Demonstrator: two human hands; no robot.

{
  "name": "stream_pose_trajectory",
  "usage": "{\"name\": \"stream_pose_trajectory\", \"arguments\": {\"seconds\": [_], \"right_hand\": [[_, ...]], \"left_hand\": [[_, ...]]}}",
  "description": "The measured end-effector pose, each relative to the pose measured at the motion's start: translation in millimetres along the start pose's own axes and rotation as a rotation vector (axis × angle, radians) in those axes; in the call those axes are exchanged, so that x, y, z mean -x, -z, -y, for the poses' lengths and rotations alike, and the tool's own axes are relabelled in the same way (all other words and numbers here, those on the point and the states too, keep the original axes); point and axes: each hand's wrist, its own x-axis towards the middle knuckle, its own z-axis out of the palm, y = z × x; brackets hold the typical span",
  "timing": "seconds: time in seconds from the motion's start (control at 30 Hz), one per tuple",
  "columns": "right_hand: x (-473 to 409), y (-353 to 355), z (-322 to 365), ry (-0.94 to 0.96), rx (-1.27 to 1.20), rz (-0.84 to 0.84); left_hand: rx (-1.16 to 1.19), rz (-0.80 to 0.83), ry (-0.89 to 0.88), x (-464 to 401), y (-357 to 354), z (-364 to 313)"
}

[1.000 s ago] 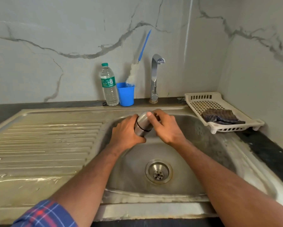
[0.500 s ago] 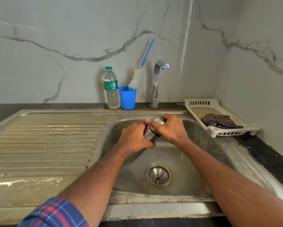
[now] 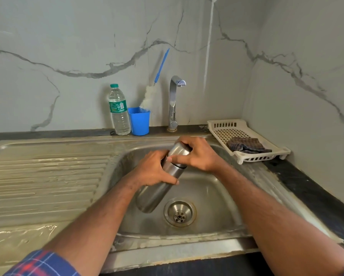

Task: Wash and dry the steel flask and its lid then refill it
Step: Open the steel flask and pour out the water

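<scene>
The steel flask (image 3: 154, 195) hangs tilted over the sink basin (image 3: 213, 198), its base toward me and its top pointing at the back wall. My left hand (image 3: 151, 170) grips its body just below the neck. My right hand (image 3: 199, 154) wraps the steel lid (image 3: 179, 151) at the flask's top, with the thumb lying along the lid's side. A dark seam shows between lid and body. The tap (image 3: 175, 102) stands behind the basin with no water running.
A water bottle (image 3: 118, 110) and a blue cup (image 3: 139, 121) holding a bottle brush (image 3: 150, 96) stand at the back ledge. A white drying rack (image 3: 244, 140) with a dark cloth (image 3: 246, 146) sits at the right. The ribbed drainboard (image 3: 43, 180) lies left; the drain (image 3: 179, 212) is below the flask.
Both hands have stayed on the flask and lid over the basin. The flask's lower body now shows below my left hand, and the view has tilted slightly.
</scene>
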Motion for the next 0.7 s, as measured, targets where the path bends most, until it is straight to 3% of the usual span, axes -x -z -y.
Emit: {"name": "stream_pose_trajectory", "arguments": {"seconds": [0.1, 0.17, 0.23, 0.37, 0.57, 0.7], "right_hand": [[8, 13, 0, -0.061, -0.284, 0.257], [11, 14, -1, -0.092, -0.335, 0.311], [10, 11, 2, -0.14, -0.288, 0.238], [6, 9, 5, -0.179, 0.054, -0.044], [8, 12, 2, -0.082, -0.375, 0.194], [6, 3, 6, -0.17, -0.103, -0.025]], "left_hand": [[-0.044, 0.003, -0.018, 2, -2, 2], [-0.085, -0.003, -0.025, 1, -3, 3], [-0.096, -0.014, -0.025, -1, -5, 4], [-0.119, -0.036, -0.033, -2, -5, 2], [-0.112, -0.075, 0.013, -1, -4, 10], [-0.143, -0.068, 0.019, -2, -2, 11]]}}
